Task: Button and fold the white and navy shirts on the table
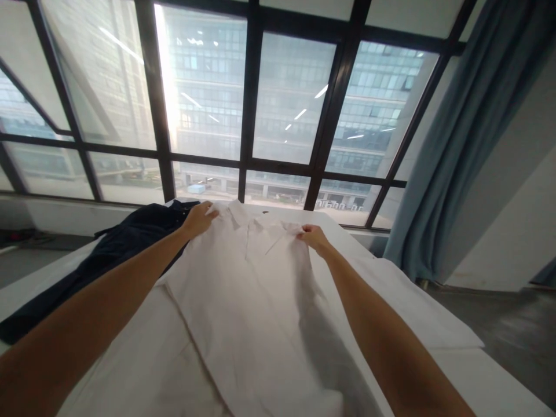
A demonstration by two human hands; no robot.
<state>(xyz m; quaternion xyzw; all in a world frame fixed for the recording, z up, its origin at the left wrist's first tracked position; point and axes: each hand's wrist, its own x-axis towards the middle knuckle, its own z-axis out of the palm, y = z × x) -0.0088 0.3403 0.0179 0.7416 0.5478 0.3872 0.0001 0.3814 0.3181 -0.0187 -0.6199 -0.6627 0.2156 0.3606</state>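
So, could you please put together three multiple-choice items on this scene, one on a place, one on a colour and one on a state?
1. Where does the dark garment lie relative to the white shirt?
A. to its left
B. to its right
C. on top of it

2. What colour is the curtain?
A. red
B. grey-blue
C. yellow

3. How are the hands placed on the shirt?
A. both off it
B. one at each shoulder
C. both at the hem

Answers:
1 A: the dark garment lies left of the white shirt on the table.
2 B: the curtain is grey-blue.
3 B: the left hand and right hand grip the cloth beside the collar.
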